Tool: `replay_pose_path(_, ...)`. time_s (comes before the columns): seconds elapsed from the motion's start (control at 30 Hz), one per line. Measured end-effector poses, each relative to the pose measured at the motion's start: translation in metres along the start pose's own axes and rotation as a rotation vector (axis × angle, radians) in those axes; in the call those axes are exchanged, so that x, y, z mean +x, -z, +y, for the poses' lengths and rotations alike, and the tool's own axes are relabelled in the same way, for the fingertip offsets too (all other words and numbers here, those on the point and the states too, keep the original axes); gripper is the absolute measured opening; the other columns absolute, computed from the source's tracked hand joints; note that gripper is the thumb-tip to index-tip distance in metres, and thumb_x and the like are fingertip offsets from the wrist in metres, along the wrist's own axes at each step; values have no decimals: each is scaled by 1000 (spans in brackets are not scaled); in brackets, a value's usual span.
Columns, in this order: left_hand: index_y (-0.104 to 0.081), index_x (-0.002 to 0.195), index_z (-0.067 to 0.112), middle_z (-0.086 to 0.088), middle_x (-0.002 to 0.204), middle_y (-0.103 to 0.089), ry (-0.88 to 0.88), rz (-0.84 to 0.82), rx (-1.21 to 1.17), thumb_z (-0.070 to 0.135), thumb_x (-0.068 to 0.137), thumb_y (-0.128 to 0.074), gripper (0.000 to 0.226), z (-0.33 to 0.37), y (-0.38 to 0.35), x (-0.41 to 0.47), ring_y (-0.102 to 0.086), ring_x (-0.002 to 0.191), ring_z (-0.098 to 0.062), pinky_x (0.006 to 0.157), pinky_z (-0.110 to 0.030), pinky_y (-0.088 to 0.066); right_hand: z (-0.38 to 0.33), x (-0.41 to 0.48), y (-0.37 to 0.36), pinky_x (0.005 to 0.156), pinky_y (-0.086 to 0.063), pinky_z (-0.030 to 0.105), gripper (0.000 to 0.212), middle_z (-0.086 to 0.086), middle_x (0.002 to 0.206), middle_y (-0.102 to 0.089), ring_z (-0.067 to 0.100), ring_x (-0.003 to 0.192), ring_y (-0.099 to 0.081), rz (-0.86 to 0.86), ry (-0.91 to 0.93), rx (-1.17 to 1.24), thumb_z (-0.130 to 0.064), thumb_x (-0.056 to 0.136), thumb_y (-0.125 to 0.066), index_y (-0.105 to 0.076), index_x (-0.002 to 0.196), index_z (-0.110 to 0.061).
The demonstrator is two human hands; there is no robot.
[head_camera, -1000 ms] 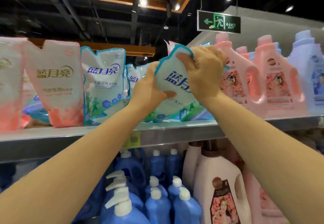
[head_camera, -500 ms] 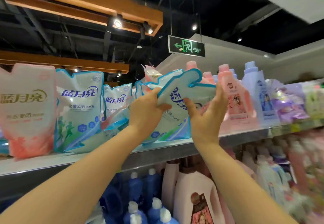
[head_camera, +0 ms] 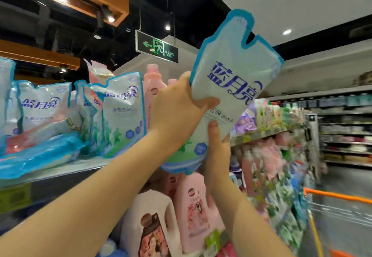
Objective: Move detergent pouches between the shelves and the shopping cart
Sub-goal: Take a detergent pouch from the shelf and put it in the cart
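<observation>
Aisle floor (head_camera: 347,180) lies open right of the shelf (head_camera: 60,173) edge, where left hand (head_camera: 177,111) and right hand (head_camera: 216,146) both clutch one detergent pouch (head_camera: 231,79), shopping cart (head_camera: 338,195) rim at lower right.

Grey metal upper shelf (head_camera: 66,171): white blue-edged plastic pouches (head_camera: 122,115) standing upright in row, blue pouch (head_camera: 40,156) lying flat in front, pink plastic bottles (head_camera: 152,89) just beside.

A shopper's left forearm (head_camera: 90,192) and right forearm (head_camera: 241,206) show bare from the wrist to the lower edge of the frame. The left grip (head_camera: 173,111) and the right grip (head_camera: 218,148) are likewise bare, thumbs uncovered.
</observation>
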State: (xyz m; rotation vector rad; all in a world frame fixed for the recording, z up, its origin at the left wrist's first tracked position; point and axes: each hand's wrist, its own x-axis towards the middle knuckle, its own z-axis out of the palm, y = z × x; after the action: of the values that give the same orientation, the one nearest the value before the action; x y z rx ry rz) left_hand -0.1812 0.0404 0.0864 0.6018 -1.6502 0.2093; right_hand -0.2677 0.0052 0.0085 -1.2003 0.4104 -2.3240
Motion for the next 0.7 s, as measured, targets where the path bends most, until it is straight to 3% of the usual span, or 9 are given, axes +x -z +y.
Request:
replay_pose_path(0.13, -56, 114, 21, -3, 109, -65, 20, -130, -79, 50, 67, -75, 58, 38, -64, -18, -59, 100, -23, 82, -31, -45, -26, -7, 78, 94, -50, 33, 66, 0, 124, -63, 17, 111, -62, 84, 3, -106, -49, 73, -64, -49, 131, -21)
replay_pose_path(0.23, -57, 115, 23, 1, 105, -69, 62, -224, -200, 50, 67, -75, 58, 72, -119, -40, -62, 99, -21, 84, -34, -48, -47, -3, 149, 91, -51, 31, 40, -7, 113, -66, 9, 101, -65, 147, -35, -176, -45, 79, -69, -53, 115, -36)
replay_pose_path(0.3, -58, 113, 24, 3, 106, -69, 104, -287, -270, 49, 67, -74, 55, 93, -161, -56, -62, 100, -20, 85, -33, -48, -60, 2, 198, 85, -51, 26, 41, -10, 108, -67, 4, 92, -65, 242, -16, -247, -49, 74, -69, -51, 111, -41)
replay_pose_path(0.37, -55, 113, 22, 2, 106, -68, 150, -366, -346, 48, 69, -74, 55, 114, -204, -71, -61, 100, -20, 84, -33, -47, -72, 4, 243, 79, -53, 26, 59, -6, 105, -69, 10, 90, -67, 351, -18, -296, -50, 67, -67, -55, 121, -29)
replay_pose_path(0.5, -50, 113, 19, 3, 100, -62, 264, -595, -505, 44, 74, -71, 51, 144, -282, -99, -60, 96, -20, 80, -29, -47, -86, 8, 326, 80, -53, 42, 30, 5, 93, -70, 24, 81, -66, 560, -84, -311, -37, 76, -71, -62, 98, -19)
replay_pose_path(0.63, -52, 103, 26, 7, 94, -63, 406, -868, -707, 35, 79, -69, 31, 156, -373, -150, -60, 78, -6, 66, -14, -46, -88, 12, 423, 87, -52, 53, 62, 14, 97, -69, 33, 89, -66, 744, -129, -404, -60, 52, -76, -61, 96, -18)
replay_pose_path(0.7, -53, 105, 27, 6, 96, -66, 495, -958, -836, 26, 81, -68, 28, 159, -418, -182, -62, 71, 1, 64, -11, -50, -85, 14, 471, 87, -51, 55, 68, 15, 101, -70, 36, 95, -66, 817, -153, -481, -62, 49, -77, -62, 98, -18)
